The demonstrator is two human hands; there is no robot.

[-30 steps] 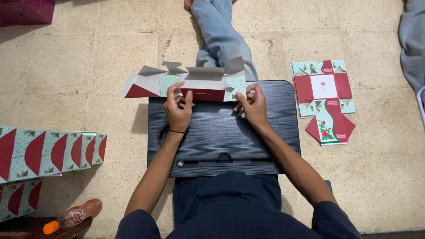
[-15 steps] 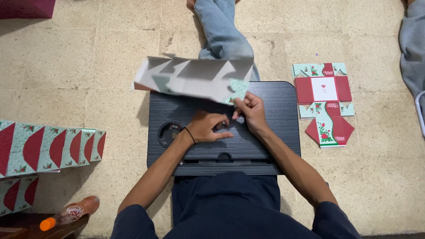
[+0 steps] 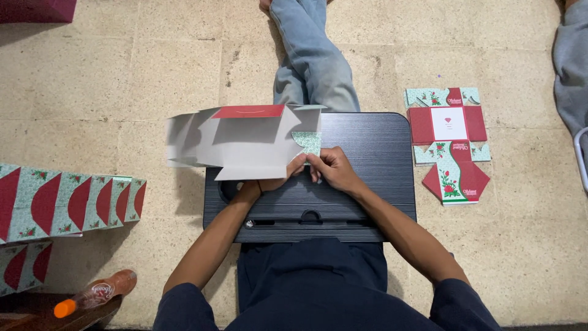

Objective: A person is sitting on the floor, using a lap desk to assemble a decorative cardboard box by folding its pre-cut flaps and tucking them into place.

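Observation:
A flat, unfolded cardboard box blank (image 3: 239,140) is lifted over the left half of a black lap desk (image 3: 367,178), its plain grey inner side facing up, with a red strip along its top edge and a green patterned tab at its right. My left hand (image 3: 269,182) is under the blank's lower right edge and mostly hidden by it. My right hand (image 3: 331,168) pinches the blank near the green tab. Both hands meet at that corner.
A stack of flat red-and-green box blanks (image 3: 447,144) lies on the tiled floor right of the desk. Folded boxes in a row (image 3: 67,202) sit at the left. An orange-capped bottle (image 3: 92,294) lies at lower left. Someone's jeans-clad legs (image 3: 312,61) stretch beyond the desk.
The blank was pressed flat on the desk's far edge, printed side up. It has been lifted and turned over, grey side up, and swung left. My left hand moved under it.

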